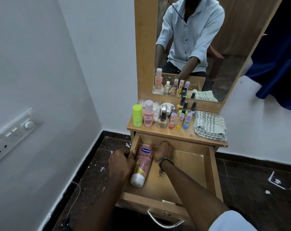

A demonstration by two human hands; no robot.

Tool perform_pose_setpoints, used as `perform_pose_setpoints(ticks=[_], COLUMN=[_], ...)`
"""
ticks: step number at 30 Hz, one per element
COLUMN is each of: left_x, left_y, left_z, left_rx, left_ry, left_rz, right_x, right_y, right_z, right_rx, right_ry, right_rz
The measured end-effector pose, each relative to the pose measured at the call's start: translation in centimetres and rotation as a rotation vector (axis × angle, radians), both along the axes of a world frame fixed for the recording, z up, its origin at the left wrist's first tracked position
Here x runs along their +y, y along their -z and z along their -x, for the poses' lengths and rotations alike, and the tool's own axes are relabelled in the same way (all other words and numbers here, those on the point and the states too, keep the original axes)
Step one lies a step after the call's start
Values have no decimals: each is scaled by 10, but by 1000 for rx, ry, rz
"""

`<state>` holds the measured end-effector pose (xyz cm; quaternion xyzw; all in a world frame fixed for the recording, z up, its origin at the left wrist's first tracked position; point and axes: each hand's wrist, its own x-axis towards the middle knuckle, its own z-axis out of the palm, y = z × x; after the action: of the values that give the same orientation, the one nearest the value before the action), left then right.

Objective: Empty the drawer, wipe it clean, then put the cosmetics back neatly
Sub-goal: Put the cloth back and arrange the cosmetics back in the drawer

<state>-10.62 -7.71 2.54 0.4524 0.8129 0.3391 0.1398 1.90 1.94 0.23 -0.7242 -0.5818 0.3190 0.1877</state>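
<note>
- Head view: drawer, pulled open, wooden.
- Pink Vaseline tube, lying flat at the drawer's left side, white cap toward the person.
- Left hand, fingers curled on the tube's left side.
- Right hand, fingers curled at the tube's upper right.
- Tabletop: small cosmetics upright; folded striped cloth on the right.

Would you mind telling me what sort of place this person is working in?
Most likely a bedroom or dressing corner at home. A wooden dressing table with a tall mirror stands against a white wall, its top crowded with nail polish bottles, and its open drawer holds a Vaseline lotion tube.
</note>
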Motion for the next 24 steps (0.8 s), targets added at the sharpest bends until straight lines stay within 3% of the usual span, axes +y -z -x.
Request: perform_pose_setpoints(ticks=[9,14,24], left_x=[0,-1,-1], left_y=[2,0,0], left_z=[2,-1,0], left_rx=[-12,-20,-22], left_ry=[9,9,20], left_rz=[-1,-4,-19], right_x=[-14,-28,-33], right_y=[1,-2,-4], right_z=[-8,-9,-3], right_rx=[22,160,248], right_ry=[-149,-269,-134], right_rz=[-6,178,210])
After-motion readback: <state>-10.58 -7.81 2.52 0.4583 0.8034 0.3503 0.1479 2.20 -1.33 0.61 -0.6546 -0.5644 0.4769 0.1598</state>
